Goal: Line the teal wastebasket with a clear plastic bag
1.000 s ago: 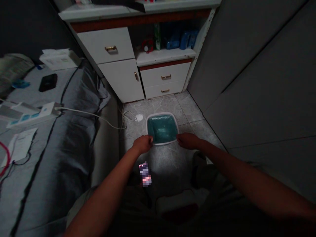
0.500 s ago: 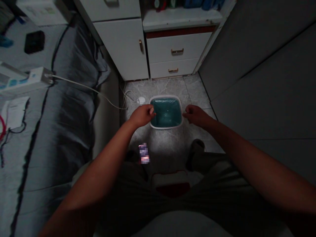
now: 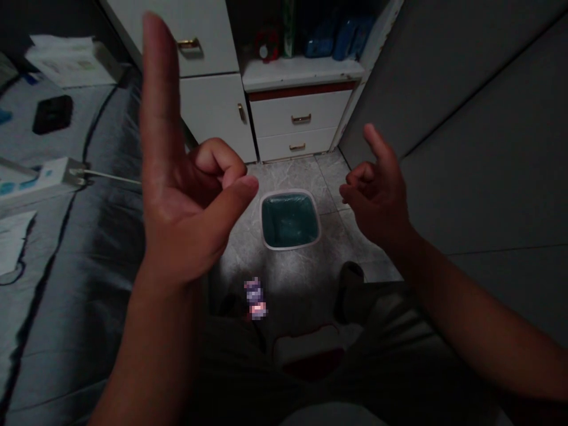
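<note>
A small bin with a pale rim (image 3: 290,248) stands on the tiled floor, lined with a teal plastic bag (image 3: 290,219). My left hand (image 3: 186,195) is raised high and close to the camera, left of the bin. Its index finger points up, the thumb sticks out to the side and the other fingers curl in; nothing is held. To the right of the bin, my right hand (image 3: 377,189) is lifted in a similar pose, index finger stretched and the rest bent, also holding nothing. Neither hand touches the bin.
A grey-covered bed (image 3: 102,260) runs along the left, bearing a power strip (image 3: 48,174) with a cable and a black flat object (image 3: 53,114). White drawers (image 3: 302,121) stand behind the bin. A grey panel (image 3: 488,148) bounds the right. A pixelated patch (image 3: 255,299) lies below the bin.
Both hands have left the sides of the bin rim and come up towards the camera, with the index fingers now extended. The bin stays on the floor; the view has tilted up slightly.
</note>
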A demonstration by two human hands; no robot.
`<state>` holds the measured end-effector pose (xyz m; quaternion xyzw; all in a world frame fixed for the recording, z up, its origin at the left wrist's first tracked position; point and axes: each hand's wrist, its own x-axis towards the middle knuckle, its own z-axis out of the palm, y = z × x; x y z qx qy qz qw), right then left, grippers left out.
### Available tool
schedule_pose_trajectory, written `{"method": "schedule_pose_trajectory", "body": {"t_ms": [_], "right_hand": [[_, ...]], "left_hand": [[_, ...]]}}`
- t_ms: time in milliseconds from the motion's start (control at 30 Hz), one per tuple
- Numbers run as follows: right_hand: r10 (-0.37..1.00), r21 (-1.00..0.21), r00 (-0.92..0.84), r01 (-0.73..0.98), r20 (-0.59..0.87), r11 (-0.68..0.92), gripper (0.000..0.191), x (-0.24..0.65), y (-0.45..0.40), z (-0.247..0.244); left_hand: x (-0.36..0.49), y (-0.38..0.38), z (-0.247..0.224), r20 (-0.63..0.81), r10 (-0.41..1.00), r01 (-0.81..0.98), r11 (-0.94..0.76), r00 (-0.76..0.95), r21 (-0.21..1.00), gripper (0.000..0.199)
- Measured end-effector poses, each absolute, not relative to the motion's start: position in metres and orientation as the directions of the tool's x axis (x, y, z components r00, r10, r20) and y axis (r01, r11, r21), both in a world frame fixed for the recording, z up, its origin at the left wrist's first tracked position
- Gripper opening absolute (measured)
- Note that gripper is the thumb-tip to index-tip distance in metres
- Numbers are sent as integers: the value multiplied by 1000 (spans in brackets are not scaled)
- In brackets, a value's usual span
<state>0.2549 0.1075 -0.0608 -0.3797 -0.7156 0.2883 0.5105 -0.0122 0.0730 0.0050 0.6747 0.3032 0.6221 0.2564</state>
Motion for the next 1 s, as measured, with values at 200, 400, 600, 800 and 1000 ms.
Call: {"method": "schedule_pose_trajectory", "body": {"t_ms": [200, 400, 600, 800, 1000], "right_hand": [[905, -828, -252, 373, 343, 418, 94, 267, 140, -105], [972, -862, -233, 485, 36, 148, 109, 295, 181, -163], [969, -853, -244, 497, 38, 159, 111, 289, 176, -159], [974, -817, -226, 557, 25, 150, 109, 286, 174, -158], [967, -701, -251, 684, 36, 204, 74, 279, 168, -169]], "left_hand": [[-30, 116, -98, 347, 935, 53, -351, 75, 935, 119], [-66, 141, -204, 11, 999, 70, -8, -46, 998, 129], [-58, 137, -180, 80, 995, 33, -78, -56, 996, 133], [-50, 132, -174, 107, 993, 48, -104, -54, 993, 117], [-47, 120, -172, 86, 996, 154, -88, 20, 984, 27]]}}
